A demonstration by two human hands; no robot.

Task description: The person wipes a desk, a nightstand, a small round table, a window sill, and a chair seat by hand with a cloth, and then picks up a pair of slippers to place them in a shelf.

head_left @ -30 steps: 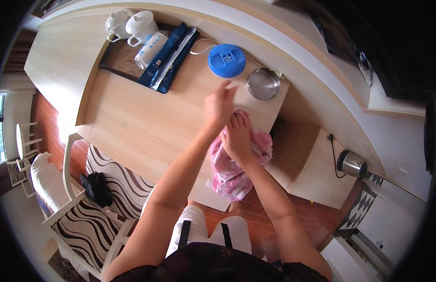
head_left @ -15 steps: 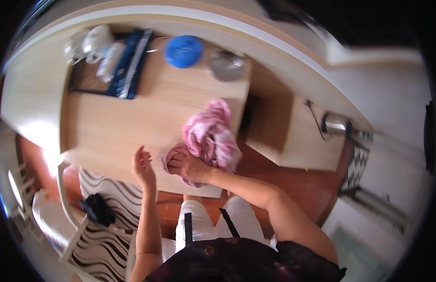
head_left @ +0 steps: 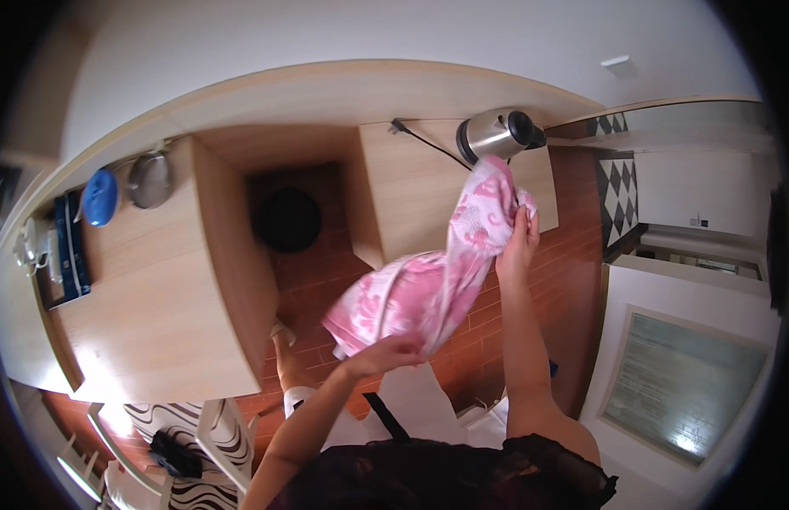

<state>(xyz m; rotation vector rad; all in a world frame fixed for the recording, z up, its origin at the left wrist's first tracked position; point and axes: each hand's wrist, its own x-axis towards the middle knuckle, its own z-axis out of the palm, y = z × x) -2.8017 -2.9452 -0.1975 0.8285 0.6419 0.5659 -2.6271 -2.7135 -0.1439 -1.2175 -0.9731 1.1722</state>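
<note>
A pink-and-white patterned towel (head_left: 411, 293) stretches between my hands, in the air over the floor and the edge of the low cabinet. My right hand (head_left: 520, 242) grips its upper end, which is bunched up close to a steel kettle (head_left: 488, 136) with a black lid. Whether the cloth touches the kettle I cannot tell. At the towel's lower edge, my left hand (head_left: 390, 354) has its fingers closed on the cloth, slightly blurred.
The kettle and a black-plugged cord (head_left: 428, 140) are on the low cabinet (head_left: 403, 200). To the left stands a wooden table (head_left: 152, 297) with a blue round item (head_left: 99, 197), a metal bowl (head_left: 150, 180) and a dark blue tray (head_left: 71, 246). A black round object (head_left: 287, 219) sits in the gap.
I have turned right, away from the table. The towel has come up off the tabletop and over to the low cabinet, and my left hand, formerly free, is now on it.
</note>
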